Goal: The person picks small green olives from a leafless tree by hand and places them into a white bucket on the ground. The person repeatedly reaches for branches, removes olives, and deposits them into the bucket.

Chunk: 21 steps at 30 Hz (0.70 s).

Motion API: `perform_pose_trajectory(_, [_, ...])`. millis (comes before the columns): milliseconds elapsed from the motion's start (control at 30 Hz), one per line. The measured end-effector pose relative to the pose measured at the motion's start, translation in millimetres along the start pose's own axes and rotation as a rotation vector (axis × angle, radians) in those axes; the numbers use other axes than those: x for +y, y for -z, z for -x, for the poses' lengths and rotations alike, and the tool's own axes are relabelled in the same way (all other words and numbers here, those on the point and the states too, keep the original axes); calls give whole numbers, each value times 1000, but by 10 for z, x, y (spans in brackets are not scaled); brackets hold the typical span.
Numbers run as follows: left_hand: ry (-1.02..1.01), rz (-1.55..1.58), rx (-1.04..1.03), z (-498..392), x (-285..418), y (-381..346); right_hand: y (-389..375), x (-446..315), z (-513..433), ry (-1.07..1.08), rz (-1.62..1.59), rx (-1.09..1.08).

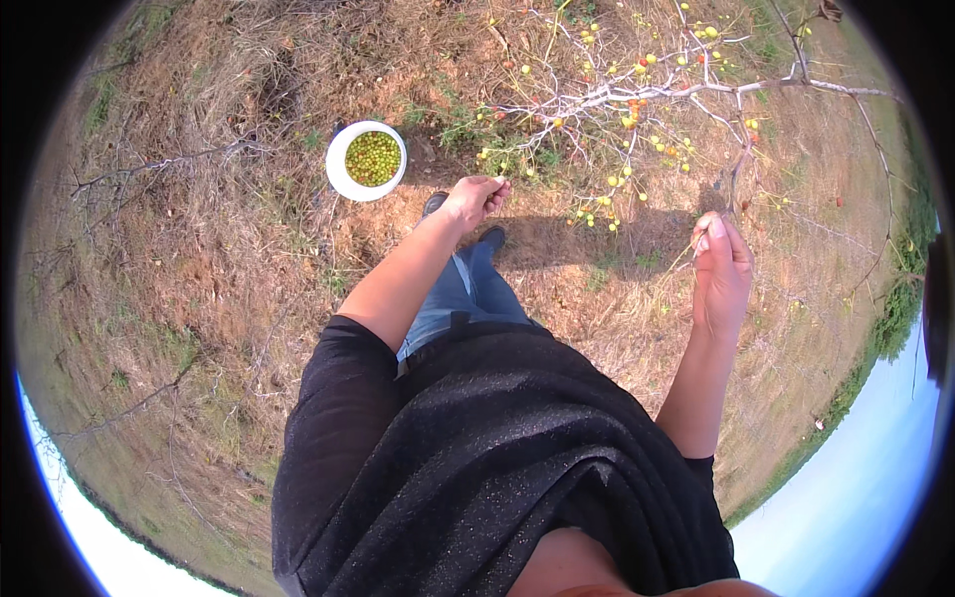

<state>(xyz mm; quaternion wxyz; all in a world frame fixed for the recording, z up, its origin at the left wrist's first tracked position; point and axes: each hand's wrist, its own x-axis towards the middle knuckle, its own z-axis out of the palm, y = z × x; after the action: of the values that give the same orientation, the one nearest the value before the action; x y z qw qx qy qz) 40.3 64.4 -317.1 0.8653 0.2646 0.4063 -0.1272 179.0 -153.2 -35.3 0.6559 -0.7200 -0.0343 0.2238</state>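
My right hand pinches the end of a thin bare branch between thumb and fingers. That twig joins a longer grey thorny branch, which bears small round yellow, green and red fruits. Beyond the feet, my left hand is by the tips of the fruiting twigs, thumb against curled fingers. Whether a fruit or twig sits in that pinch is too small to tell. On the ground to its left stands a white bucket, holding many small green and reddish fruits.
Dry grass and reddish soil cover the ground. Bare branches reach in from the left, with more twigs lower down. My shoes stand close to the bucket. Green trees line the far right edge.
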Motion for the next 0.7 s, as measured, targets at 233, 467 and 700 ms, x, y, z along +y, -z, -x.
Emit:
perform_pose_trajectory(233, [-259, 115, 313, 131, 89, 1245, 4, -46, -34, 25, 54, 19])
perform_pose_trajectory(467, [-304, -304, 820, -30, 271, 2037, 25, -65, -18, 27, 96, -1])
perform_pose_trajectory(700, [-534, -949, 582, -747, 446, 1378, 30, -84, -26, 32, 133, 30])
